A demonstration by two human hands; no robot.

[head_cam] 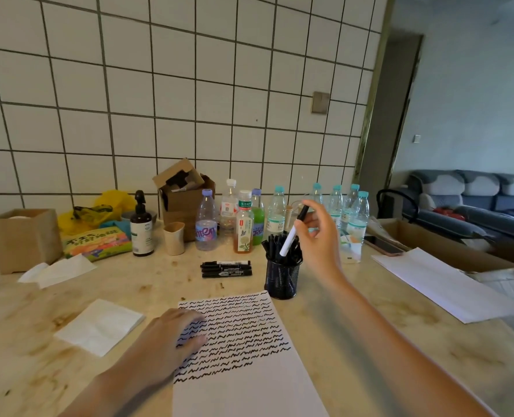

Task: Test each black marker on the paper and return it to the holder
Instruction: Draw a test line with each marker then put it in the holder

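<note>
A white sheet of paper (pixel 249 383) covered with rows of black squiggles lies at the table's front centre. My left hand (pixel 171 332) rests flat on its left edge. Behind the paper stands a black mesh holder (pixel 282 279) packed with several black markers. My right hand (pixel 320 236) hovers just right of the holder and pinches a marker (pixel 293 233) with a white barrel and black cap, tilted, its lower end over the holder's markers. A few more black markers (pixel 226 269) lie side by side on the table left of the holder.
Several water and drink bottles (pixel 275 215) line the back of the table, with a pump bottle (pixel 141 230), a cup (pixel 174 238) and cardboard boxes (pixel 24 236). Tissues (pixel 99 325) lie at the left. Blank sheets (pixel 448 284) and a phone (pixel 383 245) sit at the right.
</note>
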